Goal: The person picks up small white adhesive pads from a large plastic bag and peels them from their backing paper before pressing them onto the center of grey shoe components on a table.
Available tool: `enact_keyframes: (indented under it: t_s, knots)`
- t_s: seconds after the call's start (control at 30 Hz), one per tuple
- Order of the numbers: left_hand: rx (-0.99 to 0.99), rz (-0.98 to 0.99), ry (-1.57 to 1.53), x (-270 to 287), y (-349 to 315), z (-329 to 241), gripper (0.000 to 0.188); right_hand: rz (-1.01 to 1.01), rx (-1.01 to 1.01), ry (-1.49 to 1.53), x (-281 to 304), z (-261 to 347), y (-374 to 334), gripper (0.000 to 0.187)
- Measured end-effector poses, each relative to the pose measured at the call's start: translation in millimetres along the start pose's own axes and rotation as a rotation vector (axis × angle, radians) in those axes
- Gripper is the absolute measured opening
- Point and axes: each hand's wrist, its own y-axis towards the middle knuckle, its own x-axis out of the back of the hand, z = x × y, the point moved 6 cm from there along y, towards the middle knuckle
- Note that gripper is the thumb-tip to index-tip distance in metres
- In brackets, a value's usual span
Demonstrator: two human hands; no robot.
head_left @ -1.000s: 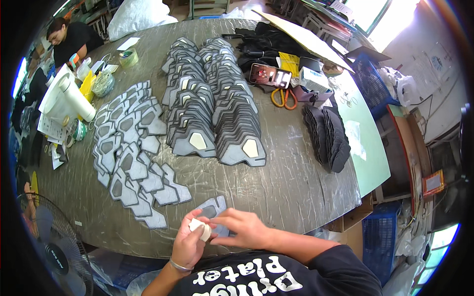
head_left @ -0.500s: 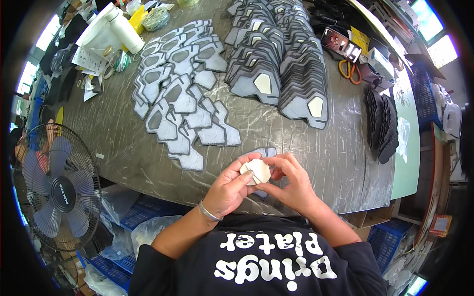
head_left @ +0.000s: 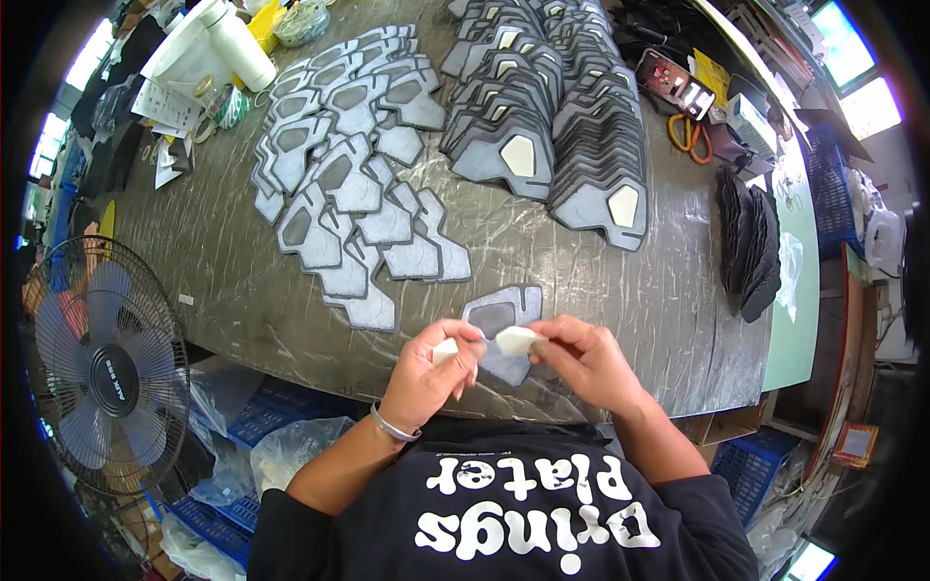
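Observation:
Between the thumb and fingertips of my right hand (head_left: pixel 586 366) is a cream-white, flat angular pad (head_left: pixel 517 339). My left hand (head_left: pixel 426 378) is closed on more white pad (head_left: pixel 445 351), partly covered by the thumb; how many pieces it holds I cannot tell. Both hands are above a single grey, angular shaped panel (head_left: pixel 513 363) lying near the table's front edge. A darker recess (head_left: pixel 492 318) shows in that panel, just beyond my left fingertips. The right-hand pad hovers over the panel's middle, beside the recess.
Overlapping grey panels (head_left: pixel 358 198) with dark recesses spread over the table's left. Rows of stacked panels with white pads (head_left: pixel 518 155) stand farther back. Orange-handled scissors (head_left: pixel 690 136), a phone (head_left: pixel 673 85) and black pieces (head_left: pixel 751 242) lie right; a fan (head_left: pixel 111 368) stands left.
My hands have moved apart, and one white pad is now separate in my right hand. The left hand has drawn back left with the rest, uncovering the grey panel beneath.

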Motion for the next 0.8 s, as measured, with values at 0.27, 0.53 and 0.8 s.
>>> enact_keyframes:
  t_s: [0.27, 0.53, 0.8]
  knots:
    - [0.105, -0.161, -0.025, 0.6, -1.9, 6.2, 0.015, 0.127, -0.292, 0.109, -17.5, -27.0, 4.9, 0.022]
    - [-0.605, -0.254, 1.178, -5.3, -9.6, -25.4, 0.022, -0.045, -0.301, -0.085, -2.9, -23.9, 32.6, 0.027]
    - [-0.724, -0.140, 1.557, -13.6, -13.0, -12.0, 0.031, -0.005, -0.301, -0.209, -15.8, -27.0, 42.1, 0.028]
